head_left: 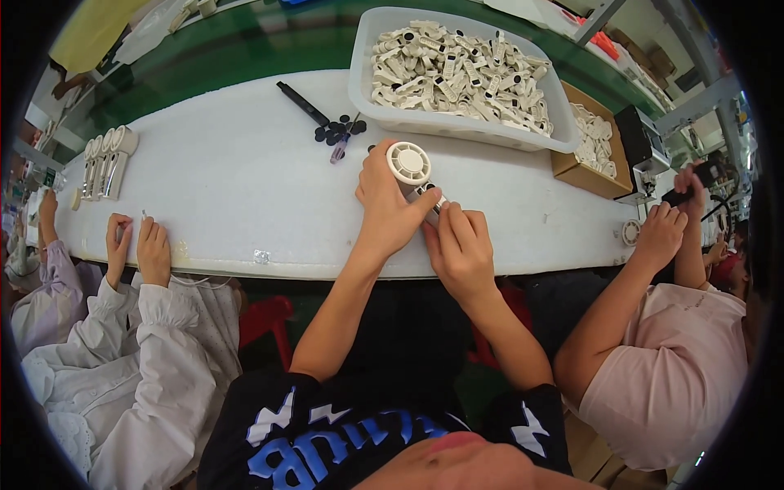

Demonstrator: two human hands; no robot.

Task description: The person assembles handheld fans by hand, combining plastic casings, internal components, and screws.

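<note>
A cream handheld fan [409, 163] with a round, slotted head is held over the white worktable, its handle slanting down to the right. My left hand [382, 202] is wrapped around the fan just below its head, the thumb lying along the handle. The fingers of my right hand [462, 251] are closed on the lower handle, near a small dark part; the fingers hide much of that end. Beyond my left hand lie several black round caps [333, 133], a screwdriver with a clear purplish handle [340, 149] and a black pen-like tool [302, 104].
A translucent bin [362, 61] heaped with cream handle parts stands at the back, beside a cardboard box [578, 176] of similar pieces. Several finished-looking fans [110, 163] lie far left. Co-workers' hands [153, 249] are at the left and a co-worker's hand [661, 233] at the right.
</note>
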